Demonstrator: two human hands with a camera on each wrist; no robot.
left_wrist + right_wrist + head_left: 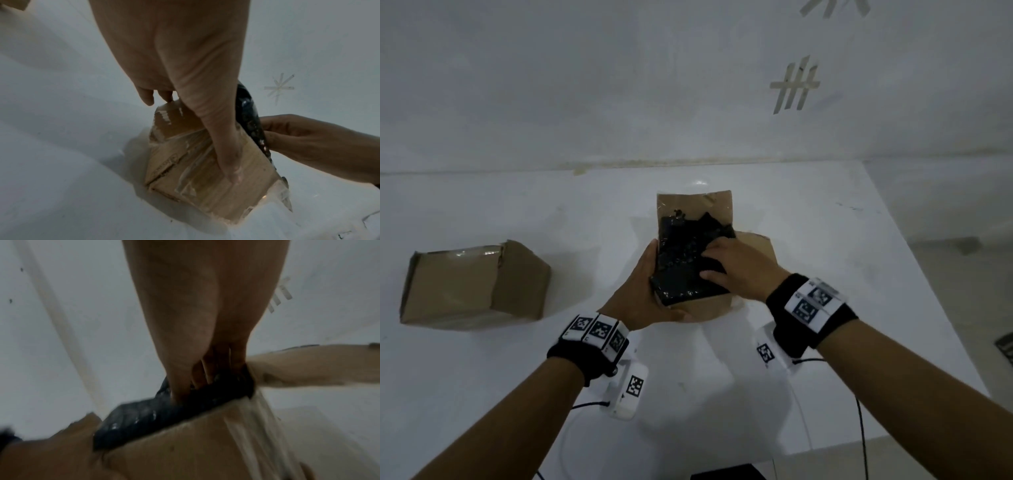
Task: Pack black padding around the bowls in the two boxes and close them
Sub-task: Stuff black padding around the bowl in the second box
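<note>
Head view, going left to right: at about 9 o'clock on the white counter [722, 394] sits the closed box [472, 284], flaps down with shiny tape across the top, well apart from both hands. Looks like that one's done, though I can't see inside it.

Dead centre is the open box [709, 305], its far flap [695, 205] standing up at 12 o'clock and another flap [756, 246] splayed out toward 2 o'clock. The left hand [643, 291] cups the box's left wall, thumb laid along the near side, fingers wrapped round the far corner, so it's bracing the cardboard. The black padding [681, 260] fills the opening and bulges above the rim. Its long axis runs roughly 12 to 6, same as the box. No bowl is visible under it.

The right hand [739, 270] comes in from 4 o'clock and is on top of the padding, fingers bent down into the right-hand edge. The right wrist view is blurry but shows the fingertips [197, 379] dug in between padding and box wall. So the padding lies straight ahead of, and under, the right hand, which is the working one. My guess is it needs tucking below the rim before any flap will fold flat.

Behind it all is a plain white wall [619, 85] with tape marks [794, 85] up at 1 o'clock.
</note>
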